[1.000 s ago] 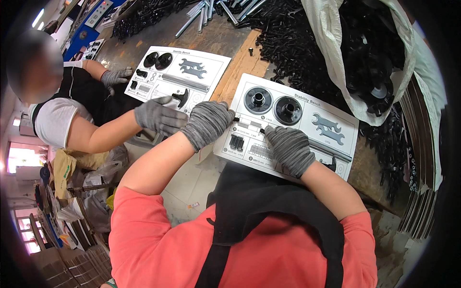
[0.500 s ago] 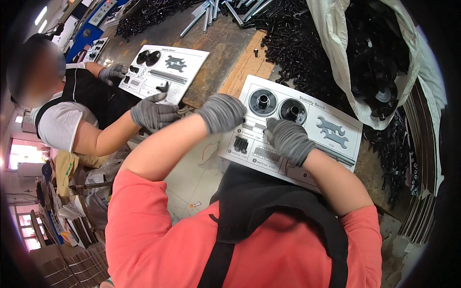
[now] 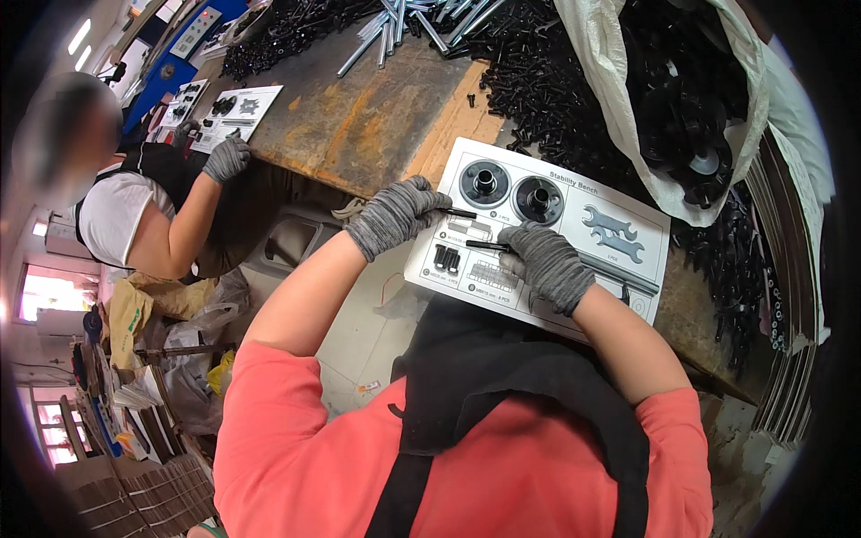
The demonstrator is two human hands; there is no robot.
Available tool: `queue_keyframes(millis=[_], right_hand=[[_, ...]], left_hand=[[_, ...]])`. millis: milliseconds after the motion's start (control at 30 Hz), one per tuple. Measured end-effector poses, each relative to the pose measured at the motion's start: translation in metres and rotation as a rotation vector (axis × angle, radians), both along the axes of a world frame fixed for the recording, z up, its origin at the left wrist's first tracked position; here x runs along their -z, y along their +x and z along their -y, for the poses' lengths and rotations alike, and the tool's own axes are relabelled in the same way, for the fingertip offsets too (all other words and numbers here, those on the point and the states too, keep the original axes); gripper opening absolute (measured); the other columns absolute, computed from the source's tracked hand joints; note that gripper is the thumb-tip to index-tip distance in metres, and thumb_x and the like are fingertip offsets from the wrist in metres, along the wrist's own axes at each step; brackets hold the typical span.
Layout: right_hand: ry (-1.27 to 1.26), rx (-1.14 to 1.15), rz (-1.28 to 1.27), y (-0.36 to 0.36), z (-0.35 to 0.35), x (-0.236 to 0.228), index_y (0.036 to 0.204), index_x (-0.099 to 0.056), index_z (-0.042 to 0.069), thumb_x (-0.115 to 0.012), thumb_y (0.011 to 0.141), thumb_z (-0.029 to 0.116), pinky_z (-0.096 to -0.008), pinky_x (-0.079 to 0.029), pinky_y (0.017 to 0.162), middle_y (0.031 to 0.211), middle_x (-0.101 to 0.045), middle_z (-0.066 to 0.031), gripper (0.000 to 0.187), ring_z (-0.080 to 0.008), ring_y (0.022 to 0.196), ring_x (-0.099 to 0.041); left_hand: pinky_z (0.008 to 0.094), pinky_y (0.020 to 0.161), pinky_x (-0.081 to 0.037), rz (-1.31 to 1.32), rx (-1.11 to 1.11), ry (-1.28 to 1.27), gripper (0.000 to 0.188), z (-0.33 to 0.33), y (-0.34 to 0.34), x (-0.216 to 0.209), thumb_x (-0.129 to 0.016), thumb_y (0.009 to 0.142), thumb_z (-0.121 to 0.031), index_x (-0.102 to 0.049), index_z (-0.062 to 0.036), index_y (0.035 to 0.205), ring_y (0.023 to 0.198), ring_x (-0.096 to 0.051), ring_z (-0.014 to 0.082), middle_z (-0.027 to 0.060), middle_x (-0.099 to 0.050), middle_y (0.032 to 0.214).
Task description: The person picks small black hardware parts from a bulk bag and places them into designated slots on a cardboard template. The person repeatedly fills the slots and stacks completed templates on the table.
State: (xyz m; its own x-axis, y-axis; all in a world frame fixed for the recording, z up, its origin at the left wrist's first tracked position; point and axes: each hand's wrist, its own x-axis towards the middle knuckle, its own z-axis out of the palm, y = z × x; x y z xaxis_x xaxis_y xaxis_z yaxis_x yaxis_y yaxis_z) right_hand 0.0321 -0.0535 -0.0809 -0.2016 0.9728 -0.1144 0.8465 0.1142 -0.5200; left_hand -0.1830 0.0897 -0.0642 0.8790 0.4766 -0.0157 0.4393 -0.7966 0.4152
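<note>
A white printed card (image 3: 565,305) lies tilted on the bench in front of me. Two black round flanged parts (image 3: 485,183) sit along its far side, with grey open-ended wrenches (image 3: 613,234) to their right. My left hand (image 3: 395,215) is closed on a long black bolt (image 3: 460,213) at the card's left edge. Another black bolt (image 3: 487,245) sticks out from the closed fingers of my right hand (image 3: 549,266), over the card's middle. Short black bolts (image 3: 446,258) rest at the lower left. Silver rods (image 3: 619,273) run right from beneath my right hand.
A heap of black bolts (image 3: 538,85) covers the bench beyond the card. Silver tubes (image 3: 404,22) lie at the back. A white sack (image 3: 599,54) of black parts stands at the right. At the left, a co-worker's gloved hand (image 3: 227,159) is beside another card (image 3: 256,112).
My left hand has drawn slightly left and down, and black bolts now show at both hands. The co-worker's card and hands have moved farther away.
</note>
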Motion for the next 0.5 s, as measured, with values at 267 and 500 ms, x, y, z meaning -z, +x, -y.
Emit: queue_keyframes(millis=[267, 500], right_hand=[[-0.031, 0.063, -0.036, -0.022, -0.021, -0.017, 0.102, -0.055, 0.004, -0.056, 0.082, 0.02, -0.0416, -0.048, 0.074, 0.089, -0.06, -0.0158, 0.025, -0.031, 0.084, -0.06], [0.144, 0.345, -0.337, 0.05, 0.049, -0.03, 0.101, -0.059, 0.004, -0.061, 0.081, 0.016, -0.0325, -0.049, 0.076, 0.091, -0.062, -0.0125, 0.024, -0.0253, 0.084, -0.061]], left_hand=[[0.0361, 0.077, -0.047, 0.138, 0.126, -0.231, 0.028, -0.004, 0.005, 0.007, -0.063, 0.081, -0.016, -0.061, -0.007, 0.108, 0.085, -0.057, 0.0272, 0.0122, -0.059, 0.087], [0.0368, 0.072, -0.046, 0.057, 0.188, -0.161, 0.033, -0.007, 0.01, 0.006, -0.069, 0.075, -0.023, -0.061, -0.0087, 0.104, 0.082, -0.058, 0.0274, 0.0103, -0.058, 0.085]])
